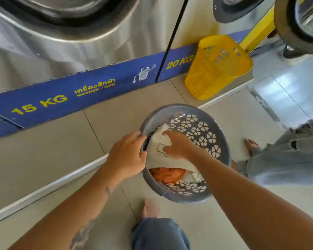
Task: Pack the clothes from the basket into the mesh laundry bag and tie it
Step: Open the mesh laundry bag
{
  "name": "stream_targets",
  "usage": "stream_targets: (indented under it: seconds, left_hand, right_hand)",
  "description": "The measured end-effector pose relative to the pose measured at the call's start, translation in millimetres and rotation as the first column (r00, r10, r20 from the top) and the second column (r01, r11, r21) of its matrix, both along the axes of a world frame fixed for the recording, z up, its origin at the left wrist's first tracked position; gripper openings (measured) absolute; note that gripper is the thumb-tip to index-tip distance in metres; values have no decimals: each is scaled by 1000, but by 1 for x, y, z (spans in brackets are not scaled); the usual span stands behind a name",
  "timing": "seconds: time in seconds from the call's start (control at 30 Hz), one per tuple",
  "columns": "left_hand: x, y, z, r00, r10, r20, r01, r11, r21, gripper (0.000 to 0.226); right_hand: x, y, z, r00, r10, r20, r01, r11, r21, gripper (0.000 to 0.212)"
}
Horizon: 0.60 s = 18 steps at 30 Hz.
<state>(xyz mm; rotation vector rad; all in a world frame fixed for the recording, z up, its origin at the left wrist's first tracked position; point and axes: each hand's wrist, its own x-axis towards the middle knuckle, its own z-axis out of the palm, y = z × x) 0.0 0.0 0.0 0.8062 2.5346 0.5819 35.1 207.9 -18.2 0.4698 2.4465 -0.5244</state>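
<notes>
A round grey laundry basket [206, 134] with flower-shaped holes stands on the tiled floor. Inside lies a white cloth with a black line drawing [163, 156], and an orange garment [167, 175] shows beneath it at the near side. My left hand [126, 156] grips the basket's left rim, fingers curled over the edge. My right hand [177, 145] is inside the basket and grips the white cloth near its top. No mesh laundry bag is recognisable in view.
A yellow plastic basket [217, 65] stands on the raised step by the washers. Blue strips marked 15 KG [40, 105] and 20 KG run along the machines' base. Another person's legs and bare foot [251, 144] are at the right. My own foot [150, 209] is near the basket.
</notes>
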Motion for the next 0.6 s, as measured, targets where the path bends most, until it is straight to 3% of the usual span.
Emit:
stream_targets:
  seconds: [0.13,0.33,0.5,0.6]
  left_hand:
    - [4,3,-85,981,-107,-161,109,994,3,64]
    - [7,-6,-148,951,-60,-304,139,959,247,63]
    - [15,-5,-153,954,1,-300,88,955,284,62]
    - [29,-9,-138,968,-5,-250,60,976,210,57]
  right_hand:
    - [15,14,-97,995,-90,38,84,986,145,79]
    - [12,35,-193,981,-149,126,106,949,298,98]
    - [27,28,-204,989,-143,31,129,951,281,68]
    - [39,11,-168,989,-84,-122,115,957,268,67]
